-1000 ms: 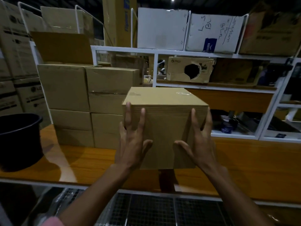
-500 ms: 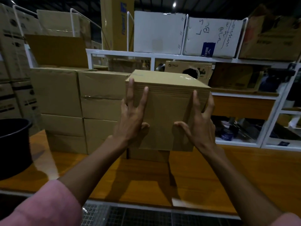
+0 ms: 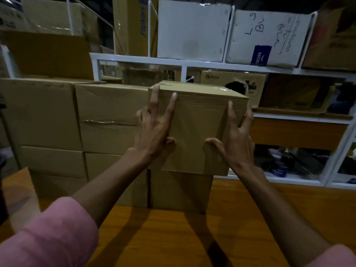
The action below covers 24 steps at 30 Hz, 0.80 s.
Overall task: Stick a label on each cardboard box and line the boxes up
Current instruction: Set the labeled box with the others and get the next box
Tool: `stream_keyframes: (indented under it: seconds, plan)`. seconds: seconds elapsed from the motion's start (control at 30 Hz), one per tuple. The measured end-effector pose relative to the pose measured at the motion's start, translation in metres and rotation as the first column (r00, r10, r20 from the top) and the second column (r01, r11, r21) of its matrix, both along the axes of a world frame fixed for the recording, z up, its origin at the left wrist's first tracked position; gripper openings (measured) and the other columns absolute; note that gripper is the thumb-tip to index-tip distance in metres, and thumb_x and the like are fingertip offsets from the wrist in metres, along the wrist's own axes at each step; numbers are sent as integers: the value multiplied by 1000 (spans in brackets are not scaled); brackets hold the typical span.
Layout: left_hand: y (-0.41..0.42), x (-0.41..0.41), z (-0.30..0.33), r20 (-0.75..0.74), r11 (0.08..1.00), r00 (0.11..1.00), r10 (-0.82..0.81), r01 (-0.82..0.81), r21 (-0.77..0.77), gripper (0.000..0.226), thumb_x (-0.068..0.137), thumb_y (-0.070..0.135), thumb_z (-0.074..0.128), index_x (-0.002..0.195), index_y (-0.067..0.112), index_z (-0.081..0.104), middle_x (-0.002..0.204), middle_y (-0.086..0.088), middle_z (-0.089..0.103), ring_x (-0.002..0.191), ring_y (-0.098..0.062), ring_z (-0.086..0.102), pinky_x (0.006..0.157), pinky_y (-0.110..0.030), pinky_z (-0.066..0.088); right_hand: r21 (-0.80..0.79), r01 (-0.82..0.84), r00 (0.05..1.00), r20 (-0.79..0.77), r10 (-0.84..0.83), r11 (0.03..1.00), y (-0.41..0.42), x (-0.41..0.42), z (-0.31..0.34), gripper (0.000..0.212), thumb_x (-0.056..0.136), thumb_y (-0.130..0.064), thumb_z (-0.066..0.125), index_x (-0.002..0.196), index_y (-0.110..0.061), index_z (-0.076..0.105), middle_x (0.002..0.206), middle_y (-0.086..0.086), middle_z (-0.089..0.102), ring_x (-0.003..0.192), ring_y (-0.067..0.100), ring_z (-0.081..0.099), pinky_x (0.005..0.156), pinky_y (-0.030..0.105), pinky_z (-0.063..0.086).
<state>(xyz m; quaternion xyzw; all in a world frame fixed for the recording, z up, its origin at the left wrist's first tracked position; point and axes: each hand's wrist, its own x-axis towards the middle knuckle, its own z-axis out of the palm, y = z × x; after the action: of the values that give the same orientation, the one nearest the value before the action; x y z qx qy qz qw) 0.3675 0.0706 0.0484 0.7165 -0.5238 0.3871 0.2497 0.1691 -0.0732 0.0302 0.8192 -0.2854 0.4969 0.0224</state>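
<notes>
I hold a plain brown cardboard box (image 3: 198, 130) up between both hands, right over another brown box (image 3: 181, 191) that stands on the wooden table (image 3: 269, 212). Whether its bottom touches the lower box I cannot tell. My left hand (image 3: 154, 130) presses flat on the box's left front, fingers straight and spread. My right hand (image 3: 235, 139) presses the right edge, with the thumb on the front face. No label shows on the faces I see.
Two stacks of brown boxes (image 3: 113, 112) (image 3: 38, 116) stand directly left of the held box. Behind is a white shelf rack (image 3: 212, 64) with white cartons (image 3: 192, 29) on top. Bare tabletop lies in front and to the right.
The box has risen off the table and moved away from me, to just above the lower box beside the stacks. Both hands have kept their places on it.
</notes>
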Motion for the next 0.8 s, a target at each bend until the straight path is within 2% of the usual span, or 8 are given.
stream_keyframes:
  seconds: [0.13,0.33,0.47,0.6,0.7,0.8]
  plan:
    - [-14,16,-5,2,998,999,53,-53,29,141,56,48,94,162,27,2,164,-29,-9,132,-49,38,104,-57,32,1,12,1000,-3,-12,1000,-14,18,-6,121,72,-48,86,160,-36,5,167,17,-7,136,49,43,87,57,55]
    - [-29,34,-10,-25,989,991,132,-130,76,143,55,52,93,162,31,1,164,-28,-7,132,-47,36,100,-56,34,14,9,1000,-7,-9,1000,-31,41,-13,122,71,-49,87,161,-34,7,167,15,-5,133,47,46,85,55,56]
    - [-34,46,-7,17,979,981,194,-195,57,140,52,59,92,161,34,8,162,-21,-3,124,-41,28,93,-50,35,18,4,1000,-2,-4,1000,-40,52,-13,119,72,-49,86,162,-32,10,167,16,-3,137,45,42,87,56,55]
    - [-38,59,-5,70,959,958,277,-280,49,137,51,71,86,160,36,12,161,-14,3,126,-38,24,92,-45,28,10,2,1000,-6,-2,1000,-48,57,-14,119,73,-50,85,161,-33,7,167,15,-3,134,46,45,85,56,56]
    - [-40,67,-4,115,959,955,272,-279,52,130,59,71,82,161,36,9,162,-16,5,140,-44,17,104,-55,24,17,1,1000,-15,-1,1000,-53,60,-16,118,74,-50,84,160,-35,5,166,16,-4,134,47,45,83,56,57]
    - [-44,73,0,119,966,965,235,-246,85,129,63,66,83,161,32,7,163,-20,0,148,-51,4,115,-69,15,10,-27,1000,-5,27,1000,-57,63,-18,109,74,-46,86,157,-34,16,165,17,-1,135,47,45,81,55,58]
